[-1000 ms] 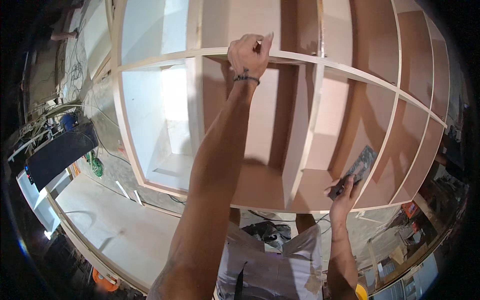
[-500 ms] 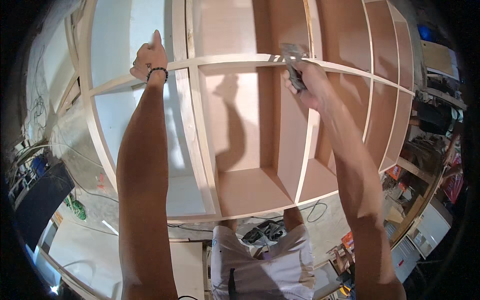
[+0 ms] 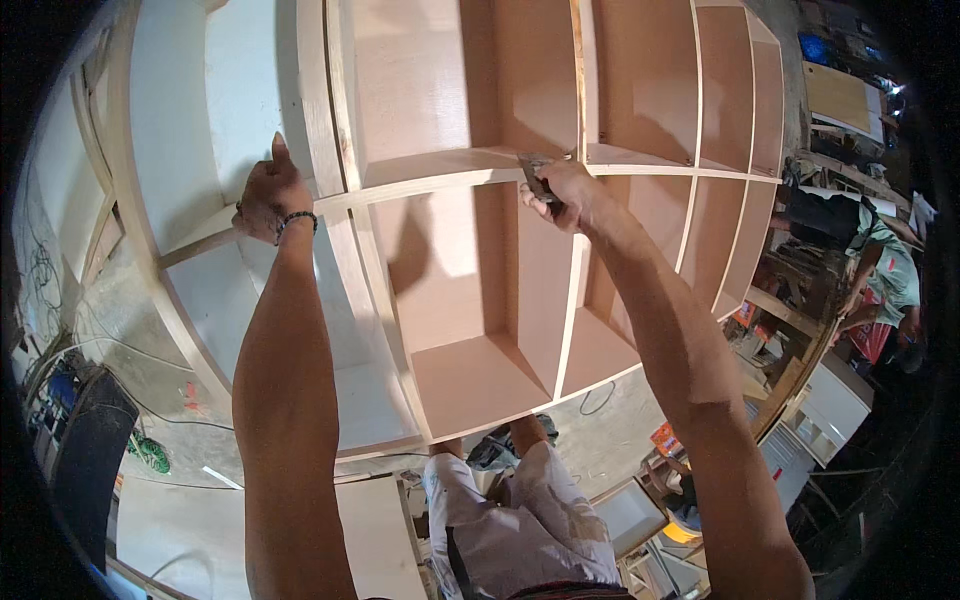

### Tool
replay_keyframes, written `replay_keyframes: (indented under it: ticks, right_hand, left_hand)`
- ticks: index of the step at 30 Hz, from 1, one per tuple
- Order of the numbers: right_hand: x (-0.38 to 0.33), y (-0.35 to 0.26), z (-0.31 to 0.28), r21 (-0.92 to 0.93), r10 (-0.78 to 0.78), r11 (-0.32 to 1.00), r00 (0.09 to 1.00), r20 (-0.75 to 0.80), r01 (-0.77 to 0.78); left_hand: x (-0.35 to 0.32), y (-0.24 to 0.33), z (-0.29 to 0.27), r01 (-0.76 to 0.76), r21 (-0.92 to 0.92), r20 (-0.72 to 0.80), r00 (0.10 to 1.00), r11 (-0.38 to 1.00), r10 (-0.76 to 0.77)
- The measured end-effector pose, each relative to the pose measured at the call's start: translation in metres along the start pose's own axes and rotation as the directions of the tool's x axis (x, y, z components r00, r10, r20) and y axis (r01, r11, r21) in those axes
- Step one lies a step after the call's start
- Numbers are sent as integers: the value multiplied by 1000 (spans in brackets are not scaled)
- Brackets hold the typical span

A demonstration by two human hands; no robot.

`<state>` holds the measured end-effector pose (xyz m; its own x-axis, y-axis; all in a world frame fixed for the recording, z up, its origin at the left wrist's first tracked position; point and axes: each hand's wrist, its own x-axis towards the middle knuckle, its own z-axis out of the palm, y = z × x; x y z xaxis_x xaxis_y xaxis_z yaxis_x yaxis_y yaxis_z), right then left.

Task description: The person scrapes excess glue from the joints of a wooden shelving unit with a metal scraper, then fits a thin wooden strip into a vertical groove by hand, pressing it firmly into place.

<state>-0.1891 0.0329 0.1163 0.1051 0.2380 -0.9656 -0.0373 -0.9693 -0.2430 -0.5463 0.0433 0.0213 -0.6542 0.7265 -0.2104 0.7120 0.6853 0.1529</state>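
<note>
in our right hand (image 3: pixel 567 193) we have a flat grey tool (image 3: pixel 535 178), fingers closed around it; it juts left of the hand by the long pale rail (image 3: pixel 440 184), its long axis slanting away from us, across the rail's run. we cannot tell whether it touches the wood. our left hand (image 3: pixel 273 200) is well apart from it, leftward over the same rail, fingers curled, one digit pointing away; we cannot tell whether it holds anything. under both hands lies an open wooden cabinet (image 3: pixel 490 375), pinkish-brown around the right, pale blue around the left. well right of our right hand, a person (image 3: pixel 882 245) is amid clutter.
</note>
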Motion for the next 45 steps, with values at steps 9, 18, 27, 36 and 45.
replay_keyframes:
  ticks: [9,18,27,36,45]
  right_hand:
    - [7,-7,38,35,10,999,997,-76,-7]
    - [-4,5,47,111,48,993,993,-106,-36]
    - [42,9,57,281,113,959,959,-260,-37]
    - [3,8,74,169,62,985,986,-156,-36]
    - [12,10,87,204,71,978,993,-90,-52]
  left_hand:
    - [1,8,-1,15,25,16,1000,1000,-15]
    - [2,9,-2,67,-52,29,997,996,-65]
    - [1,19,1,58,18,60,997,998,-59]
    - [6,1,14,21,7,-6,1000,1000,-21]
    - [2,-8,21,-7,-35,-94,996,999,3]
